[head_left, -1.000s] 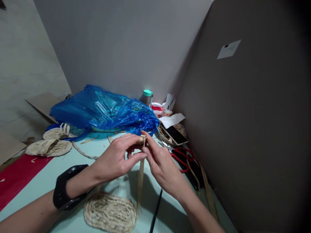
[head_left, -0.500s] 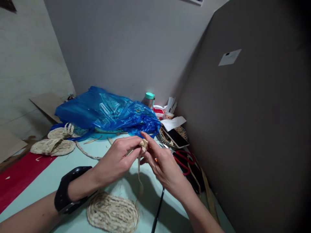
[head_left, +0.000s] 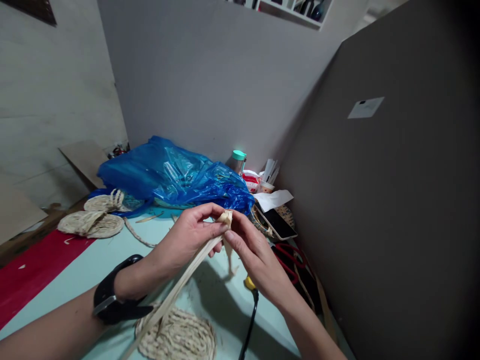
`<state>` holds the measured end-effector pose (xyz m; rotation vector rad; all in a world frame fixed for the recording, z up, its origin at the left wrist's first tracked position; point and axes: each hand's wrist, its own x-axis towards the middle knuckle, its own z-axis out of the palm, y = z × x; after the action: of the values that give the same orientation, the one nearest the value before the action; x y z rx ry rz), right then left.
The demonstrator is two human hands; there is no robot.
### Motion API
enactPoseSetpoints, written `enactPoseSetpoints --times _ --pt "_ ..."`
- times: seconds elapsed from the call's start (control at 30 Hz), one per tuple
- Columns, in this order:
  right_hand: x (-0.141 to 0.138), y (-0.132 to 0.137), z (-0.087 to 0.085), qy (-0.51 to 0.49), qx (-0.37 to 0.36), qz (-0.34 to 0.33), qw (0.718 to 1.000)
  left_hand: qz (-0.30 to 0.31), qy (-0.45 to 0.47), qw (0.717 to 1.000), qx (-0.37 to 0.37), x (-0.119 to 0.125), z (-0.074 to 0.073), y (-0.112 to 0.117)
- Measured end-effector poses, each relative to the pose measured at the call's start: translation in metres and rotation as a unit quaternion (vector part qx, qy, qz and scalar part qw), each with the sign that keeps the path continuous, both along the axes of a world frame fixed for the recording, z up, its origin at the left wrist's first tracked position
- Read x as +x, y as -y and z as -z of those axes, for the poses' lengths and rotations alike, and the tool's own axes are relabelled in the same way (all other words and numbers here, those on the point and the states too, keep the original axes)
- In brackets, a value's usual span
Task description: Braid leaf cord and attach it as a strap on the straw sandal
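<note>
I see left hand (head_left: 190,233) and right hand (head_left: 252,248) pinching the folded strip (head_left: 189,275), likely securing its fold; woven pad (head_left: 186,336) at seven o'clock.

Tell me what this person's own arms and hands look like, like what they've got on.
The left hand and right hand are gloveless, and no sleeves show on the forearms. A wide black band with a greyish metallic piece circles the left wrist; the right wrist is bare.

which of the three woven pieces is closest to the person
The oval sole in the foreground, partly behind the pale strip; the other two, strapped slippers, lie farther back on the left.
</note>
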<state>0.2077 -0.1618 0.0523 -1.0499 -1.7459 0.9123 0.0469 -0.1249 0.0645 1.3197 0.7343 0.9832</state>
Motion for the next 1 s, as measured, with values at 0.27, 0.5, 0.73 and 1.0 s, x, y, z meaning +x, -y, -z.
enactPoseSetpoints --times 0.27,0.5,0.73,1.0 --pt "-0.010 -0.001 -0.004 0.101 0.067 0.017 0.992 -0.030 0.004 0.999 -0.009 -0.001 0.001 -0.004" --pt "-0.007 -0.006 -0.003 0.137 0.066 0.015 0.988 -0.059 -0.020 0.998 0.028 -0.002 0.006 -0.007" --pt "-0.003 -0.011 0.003 0.056 0.040 0.028 0.997 -0.127 -0.082 0.977 0.148 -0.002 0.011 -0.006" --pt "-0.003 -0.013 0.010 0.035 0.035 0.060 0.997 -0.151 -0.185 0.921 0.308 -0.003 0.021 -0.004"
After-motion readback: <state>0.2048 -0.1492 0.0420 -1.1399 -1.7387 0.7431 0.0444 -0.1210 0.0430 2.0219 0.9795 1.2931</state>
